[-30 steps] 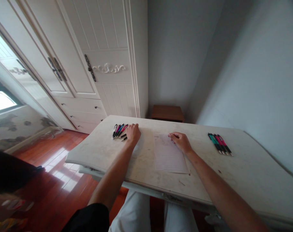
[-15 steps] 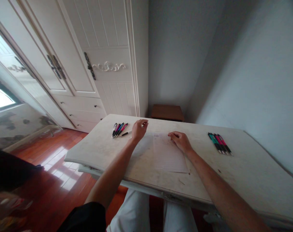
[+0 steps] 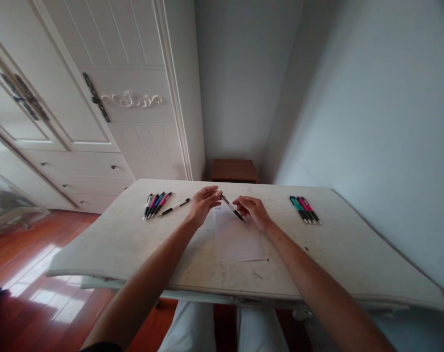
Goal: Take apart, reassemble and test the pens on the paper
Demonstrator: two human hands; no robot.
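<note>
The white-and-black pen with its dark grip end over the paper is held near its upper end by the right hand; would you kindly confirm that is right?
Not quite: the head view shows the left hand holding the white-and-black pen near its upper end, with its dark grip end over the paper.

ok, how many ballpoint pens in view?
10. Four pens bunched left on the white table, one pen apart beside them, one pen in the left hand, four pens side by side at right. More could be hidden.
</note>
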